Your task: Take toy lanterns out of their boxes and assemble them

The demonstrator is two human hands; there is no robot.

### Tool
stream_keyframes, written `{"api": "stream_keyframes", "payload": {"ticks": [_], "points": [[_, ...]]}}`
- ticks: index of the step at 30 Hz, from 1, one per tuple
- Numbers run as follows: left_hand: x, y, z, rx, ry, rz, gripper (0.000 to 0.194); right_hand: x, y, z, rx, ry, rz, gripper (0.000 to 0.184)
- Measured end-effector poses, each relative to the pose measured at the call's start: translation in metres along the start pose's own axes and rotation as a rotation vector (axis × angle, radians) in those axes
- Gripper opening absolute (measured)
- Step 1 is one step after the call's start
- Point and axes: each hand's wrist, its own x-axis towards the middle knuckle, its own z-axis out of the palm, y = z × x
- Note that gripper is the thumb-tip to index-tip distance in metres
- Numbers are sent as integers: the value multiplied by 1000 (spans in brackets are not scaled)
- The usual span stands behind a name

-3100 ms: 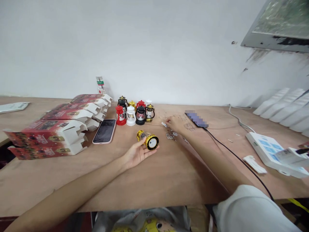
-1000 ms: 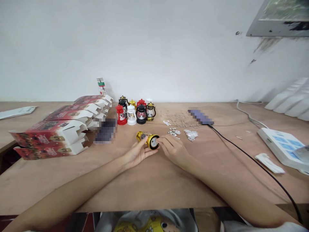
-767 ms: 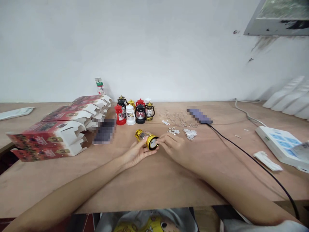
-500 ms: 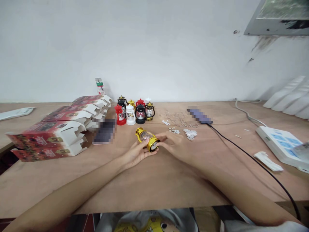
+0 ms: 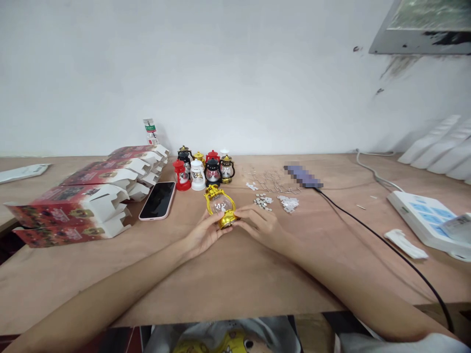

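1. Left hand (image 5: 206, 235): thumb and fingers clasp base of gold miniature lantern (image 5: 221, 206); right hand (image 5: 263, 226) pinches base's right side.
2. Lantern at near centre, tilted, top away.
3. Right, beyond right hand: button cells (image 5: 262, 201), white plastic tabs (image 5: 288, 203).
4. Far: lantern cluster (image 5: 205, 169), upright.
5. Left: pink-edged phone (image 5: 158, 201), red printed boxes (image 5: 79, 206).

"What does the left hand (image 5: 202, 236) hold?"

"A shiny gold lantern (image 5: 221, 205) with a clear, rounded globe and a curved gold frame."

"Upright?"

"Tilted, its top leaning away and left. The right hand's (image 5: 265, 226) fingers touch its base."

"Does it rest on the worktop (image 5: 221, 284)?"

"Hard to tell; fingers partly cover the base."
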Motion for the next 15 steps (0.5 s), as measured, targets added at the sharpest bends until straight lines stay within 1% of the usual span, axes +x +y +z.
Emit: {"api": "stream_keyframes", "payload": {"ticks": [4,6,7,9,10,12,14,15], "points": [[3,5,-3,49,26,45,27,-1,0,-2,-88,-8,-76,15],[5,10,-7,73,63,63,27,-2,10,-5,-152,-13,-51,11],[6,12,-9,78,82,76,27,-2,19,-7,-200,-14,-4,10],[8,16,-13,70,108,94,25,0,44,-11,-321,-36,174,13],[9,18,-14,61,115,98,22,3,60,-12,-381,-71,306,15],[9,19,-16,25,114,105,17,12,94,-11,-440,-176,581,18],[9,19,-15,-5,89,113,20,24,127,-6,-458,-322,820,33],[8,19,-15,-8,72,118,23,30,141,-1,-467,-398,913,42]]}}
